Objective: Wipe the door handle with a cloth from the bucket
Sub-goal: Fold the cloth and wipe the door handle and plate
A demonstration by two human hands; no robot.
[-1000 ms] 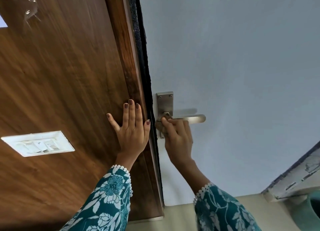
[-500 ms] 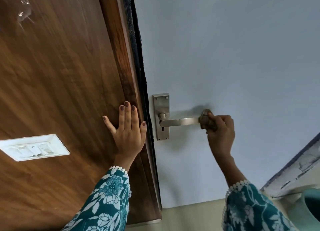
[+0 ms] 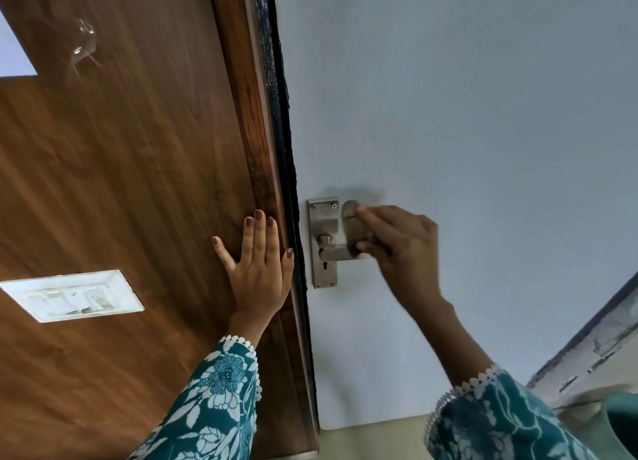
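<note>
A metal lever door handle [image 3: 333, 252] on a steel backplate [image 3: 322, 218] is fixed to the pale blue door [image 3: 466, 114]. My right hand [image 3: 397, 242] is closed around a small brownish-grey cloth [image 3: 354, 228] and presses it on the lever just right of the backplate; the lever's outer part is hidden under the hand. My left hand [image 3: 260, 269] lies flat with fingers spread on the brown wooden frame [image 3: 252, 142], holding nothing.
A white switch plate [image 3: 74, 295] sits on the wood panel at the left. The rim of a teal bucket [image 3: 621, 421] shows at the bottom right corner, below a worn grey ledge [image 3: 593, 349]. A beige floor strip runs under the door.
My right hand slid the cloth from the pivot out to the lever's tip, and has now come back close to the backplate. The left hand stayed flat on the frame.
</note>
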